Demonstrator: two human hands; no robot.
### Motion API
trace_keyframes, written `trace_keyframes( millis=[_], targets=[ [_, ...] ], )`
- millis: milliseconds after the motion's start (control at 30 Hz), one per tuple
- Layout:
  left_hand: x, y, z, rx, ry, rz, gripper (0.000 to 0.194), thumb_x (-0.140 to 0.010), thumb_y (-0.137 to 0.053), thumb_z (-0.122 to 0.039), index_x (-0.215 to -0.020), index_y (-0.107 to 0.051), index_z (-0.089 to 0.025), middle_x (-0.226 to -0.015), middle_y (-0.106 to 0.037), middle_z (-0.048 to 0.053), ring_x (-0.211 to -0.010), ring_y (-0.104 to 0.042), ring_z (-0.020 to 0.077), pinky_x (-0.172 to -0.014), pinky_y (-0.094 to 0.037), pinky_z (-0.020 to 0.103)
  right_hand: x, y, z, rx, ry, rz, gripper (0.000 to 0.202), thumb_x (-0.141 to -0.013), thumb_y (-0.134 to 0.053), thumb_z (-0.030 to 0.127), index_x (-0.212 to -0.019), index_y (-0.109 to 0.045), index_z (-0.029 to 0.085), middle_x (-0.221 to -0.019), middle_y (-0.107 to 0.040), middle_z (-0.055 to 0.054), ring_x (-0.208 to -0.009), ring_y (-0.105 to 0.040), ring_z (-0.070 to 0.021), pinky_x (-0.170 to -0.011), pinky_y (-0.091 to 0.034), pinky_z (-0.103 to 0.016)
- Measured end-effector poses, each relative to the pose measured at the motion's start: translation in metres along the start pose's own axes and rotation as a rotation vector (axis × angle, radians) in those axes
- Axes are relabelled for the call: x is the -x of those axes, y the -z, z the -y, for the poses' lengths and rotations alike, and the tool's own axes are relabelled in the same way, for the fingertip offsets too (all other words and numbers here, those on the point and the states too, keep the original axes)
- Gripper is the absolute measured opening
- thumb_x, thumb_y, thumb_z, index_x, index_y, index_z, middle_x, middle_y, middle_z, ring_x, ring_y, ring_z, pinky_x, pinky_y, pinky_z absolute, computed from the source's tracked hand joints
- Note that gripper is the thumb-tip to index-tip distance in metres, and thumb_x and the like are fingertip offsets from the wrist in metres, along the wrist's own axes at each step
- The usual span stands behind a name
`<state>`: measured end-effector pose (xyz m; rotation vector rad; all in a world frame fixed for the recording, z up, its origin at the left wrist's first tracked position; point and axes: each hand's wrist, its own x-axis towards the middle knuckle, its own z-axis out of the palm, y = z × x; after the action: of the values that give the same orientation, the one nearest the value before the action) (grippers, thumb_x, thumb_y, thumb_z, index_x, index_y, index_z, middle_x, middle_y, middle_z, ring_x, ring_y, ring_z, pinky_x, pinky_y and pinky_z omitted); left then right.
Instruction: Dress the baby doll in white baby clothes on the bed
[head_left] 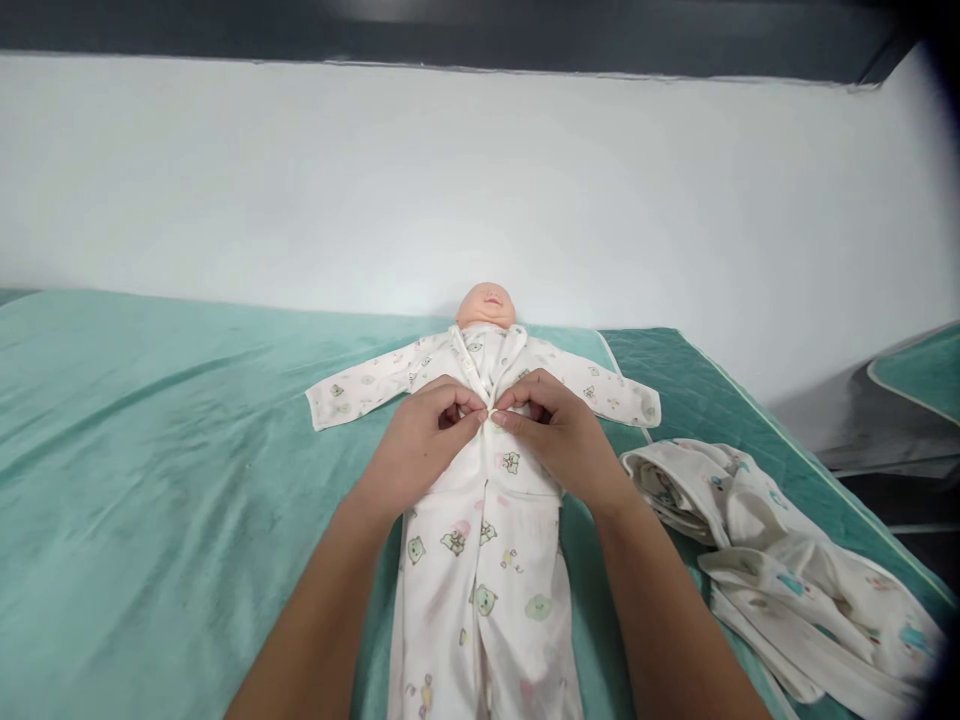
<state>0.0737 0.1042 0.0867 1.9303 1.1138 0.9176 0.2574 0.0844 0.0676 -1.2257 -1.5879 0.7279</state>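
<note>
A baby doll (487,305) lies on its back on a teal bed (150,450), head toward the wall. It wears a white sleepsuit (480,570) printed with small animals, sleeves spread to both sides. My left hand (424,435) and my right hand (555,430) meet at the doll's chest. Each pinches one edge of the sleepsuit's front opening, fingertips almost touching at the middle. The collar above my hands lies apart.
A crumpled heap of similar printed baby clothes (780,560) lies on the bed to the right of the doll. A white wall (480,180) runs behind the bed. The bed's right edge (825,480) drops to a dark floor.
</note>
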Motion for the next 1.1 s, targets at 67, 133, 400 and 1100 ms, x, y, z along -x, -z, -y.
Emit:
trace_keyframes(
  millis=[67, 133, 400, 1100],
  targets=[
    [-0.0002, -0.0007, 0.0007, -0.003, -0.003, -0.01, 0.011, -0.088, -0.057, -0.027, -0.083, -0.066, -0.023, -0.085, -0.06, -0.003, -0.075, -0.051, 0.0118, -0.068, -0.039, 0.026, -0.0005, -0.0005, -0.0003, -0.006, 0.003, -0.004, 0.004, -0.084, -0.068, 0.027, -0.085, -0.068, 0.023, -0.085, -0.052, 0.002, -0.07, -0.043, -0.0123, -0.067, -0.036, -0.028],
    [-0.0002, -0.0016, 0.0014, -0.003, -0.005, -0.029, 0.01, -0.087, -0.058, -0.026, -0.082, -0.066, -0.022, -0.085, -0.061, -0.003, -0.074, -0.051, 0.0116, -0.068, -0.039, 0.026, -0.0008, -0.0014, 0.0002, -0.01, 0.009, -0.015, 0.003, -0.084, -0.068, 0.026, -0.084, -0.068, 0.023, -0.085, -0.052, 0.002, -0.07, -0.043, -0.0122, -0.067, -0.036, -0.028],
    [-0.0002, -0.0041, 0.0007, 0.047, 0.01, -0.079, 0.008, -0.084, -0.061, -0.025, -0.08, -0.067, -0.021, -0.079, -0.059, -0.004, -0.068, -0.046, 0.0101, -0.063, -0.036, 0.025, 0.0001, -0.0021, 0.0027, -0.046, -0.041, -0.043, 0.006, -0.082, -0.069, 0.029, -0.082, -0.068, 0.023, -0.083, -0.053, 0.002, -0.07, -0.042, -0.0121, -0.066, -0.035, -0.028],
    [-0.0001, -0.0081, 0.0013, 0.097, 0.05, -0.083, 0.022, -0.089, -0.059, -0.044, -0.088, -0.067, -0.023, -0.082, -0.06, -0.002, -0.073, -0.048, 0.0123, -0.067, -0.038, 0.026, -0.0005, -0.0011, 0.0029, -0.008, -0.014, 0.003, 0.006, -0.087, -0.062, 0.027, -0.086, -0.066, 0.023, -0.085, -0.053, 0.001, -0.073, -0.045, -0.0128, -0.069, -0.037, -0.028]
  ],
)
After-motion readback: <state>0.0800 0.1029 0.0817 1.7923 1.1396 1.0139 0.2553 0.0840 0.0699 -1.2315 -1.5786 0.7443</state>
